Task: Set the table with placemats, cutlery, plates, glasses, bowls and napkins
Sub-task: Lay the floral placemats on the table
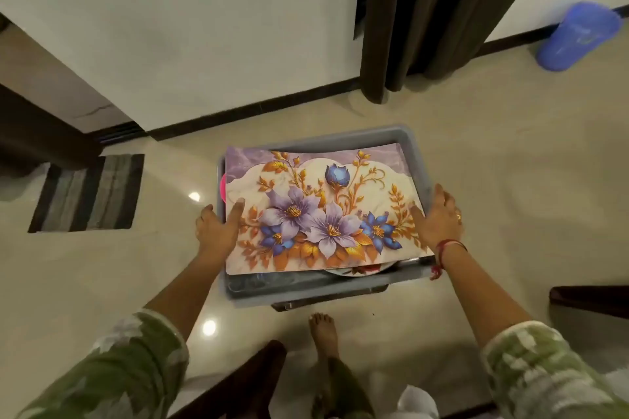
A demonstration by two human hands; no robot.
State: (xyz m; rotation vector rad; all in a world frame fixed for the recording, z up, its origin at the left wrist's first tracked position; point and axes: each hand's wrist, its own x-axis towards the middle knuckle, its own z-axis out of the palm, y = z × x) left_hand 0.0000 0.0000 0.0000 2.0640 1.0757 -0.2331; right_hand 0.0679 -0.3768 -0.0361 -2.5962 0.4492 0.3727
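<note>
A grey-and-black striped mat (90, 192) lies on the glossy cream floor (510, 180) near its left edge. Toward the far right corner stands a blue plastic bin (578, 36). Left of it a dark curtain (418, 10) hangs beside a white wall (187, 27) edged with black skirting (255, 109).

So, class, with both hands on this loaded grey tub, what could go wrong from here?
The floral placemat lies loose, overhanging the grey tub; a tilt could slide it off. A plate sits beneath; if the left hand or right hand slips, it may break. Bare foot on glossy floor: possible slip.
</note>
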